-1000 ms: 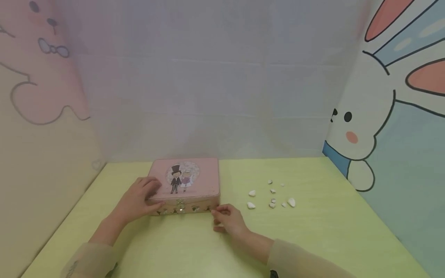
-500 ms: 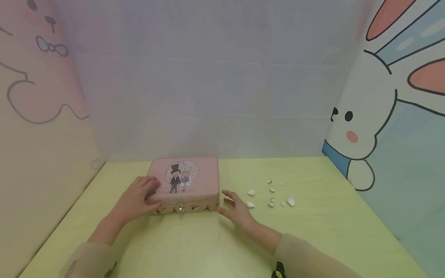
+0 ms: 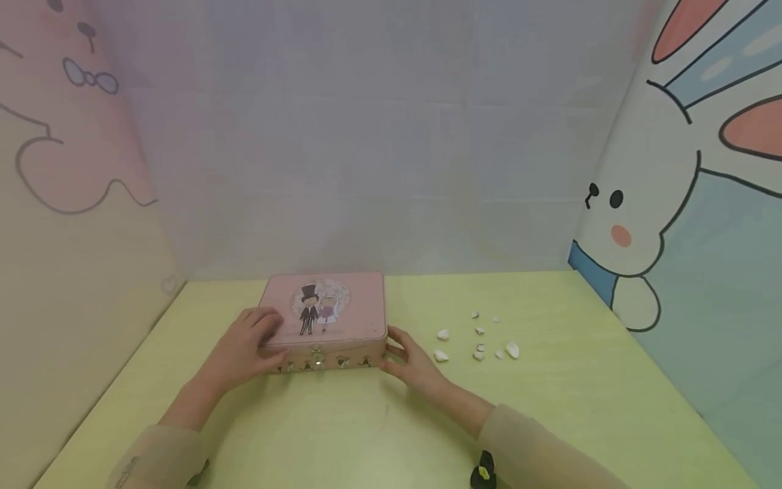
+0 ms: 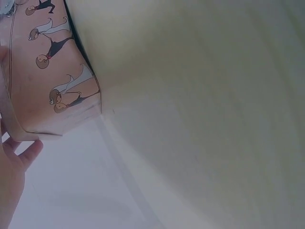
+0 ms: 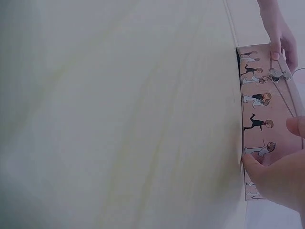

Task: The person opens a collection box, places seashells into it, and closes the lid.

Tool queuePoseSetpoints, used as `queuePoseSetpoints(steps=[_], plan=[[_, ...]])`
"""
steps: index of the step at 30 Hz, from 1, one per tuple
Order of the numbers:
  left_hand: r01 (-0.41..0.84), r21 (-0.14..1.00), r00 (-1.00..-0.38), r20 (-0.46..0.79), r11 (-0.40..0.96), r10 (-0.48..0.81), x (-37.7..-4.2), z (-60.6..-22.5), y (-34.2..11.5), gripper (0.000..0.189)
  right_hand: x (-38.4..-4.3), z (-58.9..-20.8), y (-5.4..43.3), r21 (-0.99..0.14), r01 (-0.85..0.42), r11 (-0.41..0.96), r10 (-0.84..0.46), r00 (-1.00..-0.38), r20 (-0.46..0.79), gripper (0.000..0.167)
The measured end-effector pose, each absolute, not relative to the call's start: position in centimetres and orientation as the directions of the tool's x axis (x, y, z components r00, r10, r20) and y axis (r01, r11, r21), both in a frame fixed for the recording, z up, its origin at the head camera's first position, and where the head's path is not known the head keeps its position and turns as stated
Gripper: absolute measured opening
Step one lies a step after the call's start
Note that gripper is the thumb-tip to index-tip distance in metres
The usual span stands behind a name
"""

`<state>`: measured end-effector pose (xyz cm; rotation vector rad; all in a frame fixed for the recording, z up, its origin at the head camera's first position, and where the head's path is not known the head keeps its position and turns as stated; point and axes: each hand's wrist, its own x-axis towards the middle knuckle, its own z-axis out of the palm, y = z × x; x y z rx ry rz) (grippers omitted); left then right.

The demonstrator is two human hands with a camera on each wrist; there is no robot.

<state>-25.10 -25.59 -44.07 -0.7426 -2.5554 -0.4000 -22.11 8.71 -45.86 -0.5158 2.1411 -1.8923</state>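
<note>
Yellow-green desk [image 3: 580, 407]. Pink box [image 3: 360, 305]: closed, by the desk's far edge, left of middle. Left grip [image 3: 241, 346]: curled round its left side. Right grip [image 3: 415, 363]: half-curled round its right front corner. Step, seemingly: taking hold at both ends; next move calls for even pressure.

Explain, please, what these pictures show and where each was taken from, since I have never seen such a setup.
There is no machine here: a person works with two bare hands. The head picture comes from a camera worn on the head, looking forward and down; the other two come from cameras worn on each wrist. On the yellow-green table sits a closed pink box, with small white pieces, perhaps shells, to its right. The left hand holds the box's left end; the right hand holds its right front corner.
</note>
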Motion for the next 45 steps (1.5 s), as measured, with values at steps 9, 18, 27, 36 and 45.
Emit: queuePoseSetpoints(steps=[9, 18, 27, 36, 45], plan=[[0.561, 0.142, -0.75, 0.504, 0.816, 0.428, -25.1, -44.1, -25.5, 0.059, -22.3, -46.3, 8.6, -0.992, -0.097, 0.08, -0.408, -0.911, 0.056, 0.067], [0.558, 0.13, -0.752, 0.497, 0.82, 0.432, -25.2, -44.0, -25.5, 0.06, -22.2, -46.4, 8.4, -0.991, -0.064, 0.12, -0.382, -0.924, 0.013, 0.064], [0.56, 0.125, -0.745, 0.508, 0.819, 0.432, -25.0, -44.2, -25.5, 0.06, -22.3, -46.2, 7.6, -0.99, -0.086, 0.115, -0.285, -0.957, 0.05, 0.053], [0.552, 0.133, -0.765, 0.473, 0.823, 0.437, -24.9, -44.1, -25.5, 0.061, -22.4, -46.3, 7.0, -0.975, -0.101, 0.196, -0.166, -0.984, 0.068, 0.046], [0.524, 0.154, -0.79, 0.457, 0.838, 0.41, -25.0, -44.1, -25.0, 0.062, -22.4, -46.5, 6.9, -0.97, -0.105, 0.22, -0.143, -0.987, 0.074, 0.046]])
